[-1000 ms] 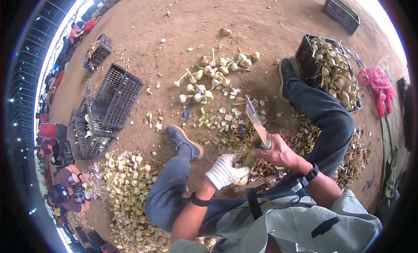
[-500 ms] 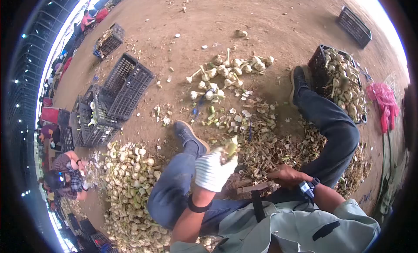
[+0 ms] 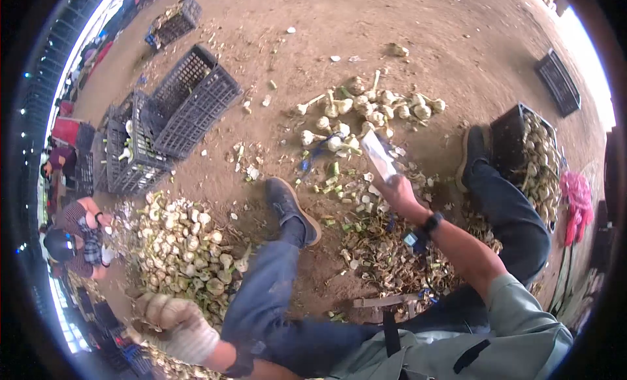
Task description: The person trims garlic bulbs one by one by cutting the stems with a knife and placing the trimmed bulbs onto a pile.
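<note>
Grips one knife (image 3: 379, 154) in the bare right hand (image 3: 400, 192), with fingers wrapped tight round the handle and the blurred blade pointing away toward the far edge of the dirt floor (image 3: 287, 86). Wears a pale glove on the left hand (image 3: 171, 324), out toward the near left corner of the floor, fingers half curled at the near side of the garlic pile (image 3: 189, 239). Too blurred to tell of anything held inside the glove, or of any touch between glove and pile.

Counts one big pile, just beyond the left hand and beside the left leg, with far too many heads to number. Also counts one group of loose garlic (image 3: 421, 111), near the tip of the blade, roughly twenty heads, overlapping and so not exact.

Has one spread of peelings (image 3: 392, 249) around and below the right hand, with one strip of wood (image 3: 386, 300) at its near edge. Shows toward the right edge of the floor one filled crate (image 3: 508, 141) and one pink bag (image 3: 576, 190); toward the left edge, at least two heaped crates (image 3: 199, 112) and one other person (image 3: 75, 243) beside the pile.
</note>
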`<control>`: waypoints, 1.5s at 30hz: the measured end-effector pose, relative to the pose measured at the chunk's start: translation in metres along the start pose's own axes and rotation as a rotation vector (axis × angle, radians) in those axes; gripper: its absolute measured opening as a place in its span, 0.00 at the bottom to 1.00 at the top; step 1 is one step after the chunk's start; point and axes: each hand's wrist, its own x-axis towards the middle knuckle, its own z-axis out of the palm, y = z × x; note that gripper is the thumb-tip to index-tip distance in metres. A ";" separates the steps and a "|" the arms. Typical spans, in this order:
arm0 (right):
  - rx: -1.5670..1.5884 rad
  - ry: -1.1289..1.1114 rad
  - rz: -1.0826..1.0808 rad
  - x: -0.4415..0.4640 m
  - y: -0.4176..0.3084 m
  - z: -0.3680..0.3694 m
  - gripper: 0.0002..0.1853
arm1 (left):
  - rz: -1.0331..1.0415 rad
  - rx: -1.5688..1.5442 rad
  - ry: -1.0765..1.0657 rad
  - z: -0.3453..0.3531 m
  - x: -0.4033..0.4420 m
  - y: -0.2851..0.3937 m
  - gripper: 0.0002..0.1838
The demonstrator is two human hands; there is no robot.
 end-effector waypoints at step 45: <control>-0.039 -0.285 -0.392 -0.252 -0.097 -0.150 0.21 | 0.090 1.587 -1.455 -0.014 -0.099 -0.186 0.21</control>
